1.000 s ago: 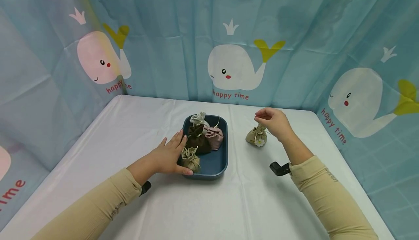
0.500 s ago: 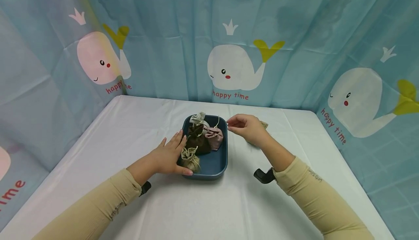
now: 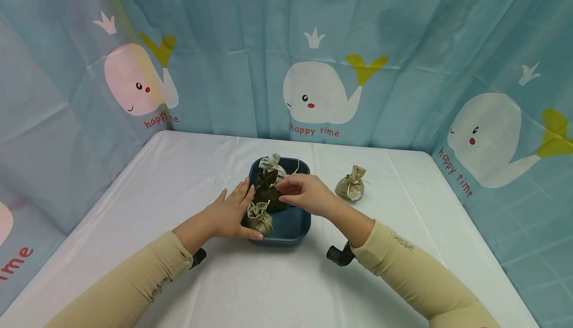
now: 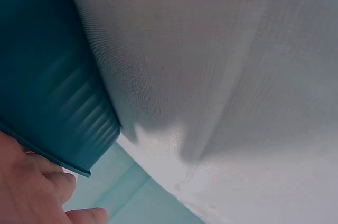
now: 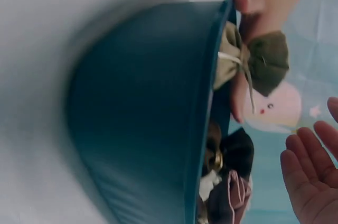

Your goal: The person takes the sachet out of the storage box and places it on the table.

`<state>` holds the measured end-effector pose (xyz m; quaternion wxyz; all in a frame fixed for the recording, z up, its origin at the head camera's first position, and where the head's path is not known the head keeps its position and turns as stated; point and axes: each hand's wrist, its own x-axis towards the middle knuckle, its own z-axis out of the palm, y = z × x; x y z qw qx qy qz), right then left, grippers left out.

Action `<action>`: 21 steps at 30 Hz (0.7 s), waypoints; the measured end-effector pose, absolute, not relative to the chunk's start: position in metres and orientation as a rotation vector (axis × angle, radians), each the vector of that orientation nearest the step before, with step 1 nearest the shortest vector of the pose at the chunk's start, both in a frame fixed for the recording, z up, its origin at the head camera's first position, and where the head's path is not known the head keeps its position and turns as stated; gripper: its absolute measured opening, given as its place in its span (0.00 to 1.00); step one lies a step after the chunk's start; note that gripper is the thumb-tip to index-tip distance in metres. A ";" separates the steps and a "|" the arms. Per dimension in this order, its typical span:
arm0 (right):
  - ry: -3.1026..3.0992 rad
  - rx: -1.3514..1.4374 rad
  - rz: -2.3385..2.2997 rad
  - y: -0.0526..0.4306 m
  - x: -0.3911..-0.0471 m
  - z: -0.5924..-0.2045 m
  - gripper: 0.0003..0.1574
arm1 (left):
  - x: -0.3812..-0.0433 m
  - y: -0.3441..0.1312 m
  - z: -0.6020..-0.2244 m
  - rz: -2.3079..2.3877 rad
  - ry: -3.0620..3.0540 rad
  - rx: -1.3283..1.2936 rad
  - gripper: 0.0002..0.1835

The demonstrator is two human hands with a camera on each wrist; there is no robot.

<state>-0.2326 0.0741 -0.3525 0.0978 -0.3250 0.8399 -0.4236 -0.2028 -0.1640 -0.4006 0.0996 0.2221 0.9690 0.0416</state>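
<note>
A blue plastic tub (image 3: pixel 284 241) stands mid-table with several small drawstring pouches inside: a beige one (image 3: pixel 259 220) at the near left, a dark brown one (image 3: pixel 270 200), and a white one (image 3: pixel 270 162) at the back. The pink pouch (image 5: pixel 227 200) is mostly hidden in the head view by my right hand (image 3: pixel 309 195). That hand hovers over the tub, fingers loosely bent; in the right wrist view they are apart from the pouches and hold nothing. My left hand (image 3: pixel 226 214) rests along the tub's left rim, fingers spread and straight, thumb at the near corner.
Another beige pouch (image 3: pixel 350 187), with a white daisy, sits upright on the white tablecloth (image 3: pixel 277 288) right of the tub. A blue curtain (image 3: pixel 215 69) printed with whales surrounds the table's back and sides.
My right hand has let go of the daisy pouch's top and swung left over the tub, leaving that pouch on the table. My left hand has stayed in place.
</note>
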 end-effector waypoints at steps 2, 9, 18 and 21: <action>2.475 -0.975 -1.238 0.068 -0.230 -0.354 0.16 | -0.203 -0.164 -0.400 0.122 2.863 0.656 0.67; 2.435 -1.032 -1.136 0.053 -0.227 -0.362 0.22 | -0.202 -0.164 -0.399 0.144 2.848 0.639 0.66; 2.465 -1.096 -1.065 0.045 -0.224 -0.368 0.23 | -0.202 -0.164 -0.401 0.136 2.849 0.639 0.66; 2.482 -1.090 -1.031 0.044 -0.223 -0.369 0.22 | -0.203 -0.164 -0.402 0.141 2.849 0.638 0.66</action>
